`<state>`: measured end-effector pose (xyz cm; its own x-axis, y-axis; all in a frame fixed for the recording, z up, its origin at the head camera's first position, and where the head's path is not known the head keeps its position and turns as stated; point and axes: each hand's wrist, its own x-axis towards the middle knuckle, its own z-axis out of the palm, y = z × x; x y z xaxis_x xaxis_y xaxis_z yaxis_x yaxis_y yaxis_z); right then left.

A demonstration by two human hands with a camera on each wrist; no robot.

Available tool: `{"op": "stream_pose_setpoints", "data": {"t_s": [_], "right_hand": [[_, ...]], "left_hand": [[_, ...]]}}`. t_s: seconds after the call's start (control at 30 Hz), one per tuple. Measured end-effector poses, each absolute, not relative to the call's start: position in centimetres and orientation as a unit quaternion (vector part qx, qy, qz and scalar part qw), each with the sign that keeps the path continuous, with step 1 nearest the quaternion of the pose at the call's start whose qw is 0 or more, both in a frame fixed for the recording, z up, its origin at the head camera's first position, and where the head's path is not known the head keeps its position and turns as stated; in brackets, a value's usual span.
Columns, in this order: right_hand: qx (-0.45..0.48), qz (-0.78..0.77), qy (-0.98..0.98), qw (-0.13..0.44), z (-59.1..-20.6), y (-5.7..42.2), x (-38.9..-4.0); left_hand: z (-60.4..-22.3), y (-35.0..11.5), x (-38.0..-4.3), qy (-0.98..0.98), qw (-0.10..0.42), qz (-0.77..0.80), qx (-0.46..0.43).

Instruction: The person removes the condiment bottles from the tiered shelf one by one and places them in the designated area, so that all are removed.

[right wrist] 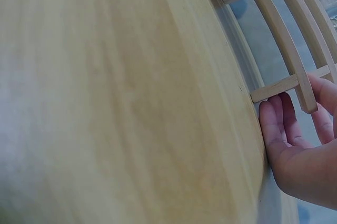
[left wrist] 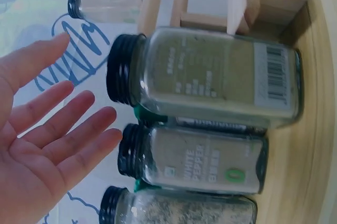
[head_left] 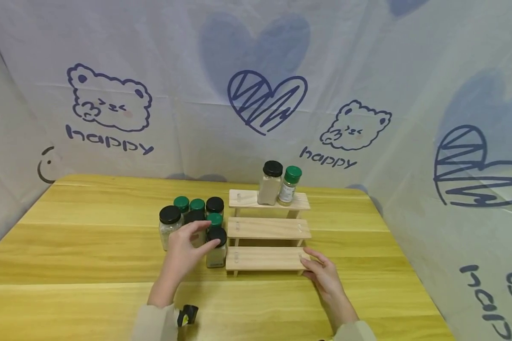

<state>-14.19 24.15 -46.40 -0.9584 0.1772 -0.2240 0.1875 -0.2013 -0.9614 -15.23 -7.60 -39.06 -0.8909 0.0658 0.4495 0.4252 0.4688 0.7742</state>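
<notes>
My left hand (head_left: 183,251) is over the group of spice jars, thumb and fingers spread apart, holding nothing. Nearest to it is a black-lidded jar of greenish-tan powder (left wrist: 210,74), upright on the table. Beside that jar, in the left wrist view, stand a white pepper jar (left wrist: 205,158) and a black-lidded jar with pale speckled contents (left wrist: 189,208). Green-lidded jars (head_left: 181,203) are behind, partly hidden. My right hand (head_left: 326,277) grips the right end of the lowest tier of a three-tier wooden rack (head_left: 266,258); its fingers curl by the leg in the right wrist view.
On the rack's top tier stand a black-lidded jar of pale powder (head_left: 269,187) and a smaller green-lidded jar (head_left: 288,192). A small black object (head_left: 188,314) is by the left sleeve. A printed cloth (head_left: 179,94) hangs behind the wooden table (head_left: 89,255).
</notes>
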Motion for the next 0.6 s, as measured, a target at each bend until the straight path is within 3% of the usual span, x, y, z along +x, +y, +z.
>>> {"op": "stream_pose_setpoints", "data": {"t_s": [0.3,0.6], "right_hand": [[0.143,-0.761,0.632,0.003,-46.3,24.1,-14.2],[0.146,-0.765,0.628,0.002,-46.4,24.1,-14.3]], "left_hand": [[-38.2,-6.2,-15.5,-0.782,0.290,-0.523,-0.174],[-37.7,-5.1,-15.9,-0.771,0.271,-0.544,-0.189]]}}
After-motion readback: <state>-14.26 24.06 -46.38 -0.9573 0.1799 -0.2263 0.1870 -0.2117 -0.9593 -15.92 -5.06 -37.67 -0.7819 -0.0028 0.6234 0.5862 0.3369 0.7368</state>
